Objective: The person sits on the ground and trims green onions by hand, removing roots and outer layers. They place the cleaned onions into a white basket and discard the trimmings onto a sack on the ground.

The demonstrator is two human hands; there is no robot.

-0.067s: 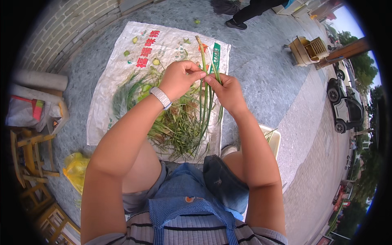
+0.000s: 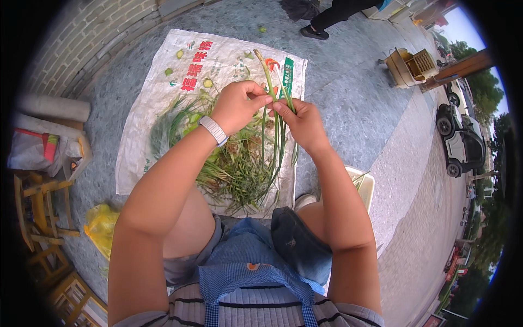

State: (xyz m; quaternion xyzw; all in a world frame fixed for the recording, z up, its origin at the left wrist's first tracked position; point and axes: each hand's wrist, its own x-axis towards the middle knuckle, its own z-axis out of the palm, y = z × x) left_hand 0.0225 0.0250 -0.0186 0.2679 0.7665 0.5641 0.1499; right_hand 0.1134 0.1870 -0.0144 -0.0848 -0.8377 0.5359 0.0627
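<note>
Several green onions (image 2: 267,71) are up in front of me, their pale ends pointing away and their long green leaves (image 2: 279,147) hanging back toward me. My right hand (image 2: 303,125) is closed around them. The thumb and fingers of my left hand (image 2: 238,106), with a watch at its wrist, pinch the thickest stalk where the two hands meet. Beneath them, a heap of green onion leaves, roots and trimmings (image 2: 239,171) lies on a white woven sack (image 2: 143,117) spread over the ground. Something orange-red (image 2: 271,64) shows behind the stalks.
A cream tub (image 2: 366,191) with some greens stands beside my right knee. To the left are a yellow plastic bag (image 2: 101,229), wooden stools (image 2: 41,204) and wrapped bundles (image 2: 41,141). A person's leg (image 2: 332,19) and a mop bucket (image 2: 404,68) are farther off.
The pale end of the thick stalk has swung a little to the left. Both hands stay nearly in place, still closed on the green onions.
</note>
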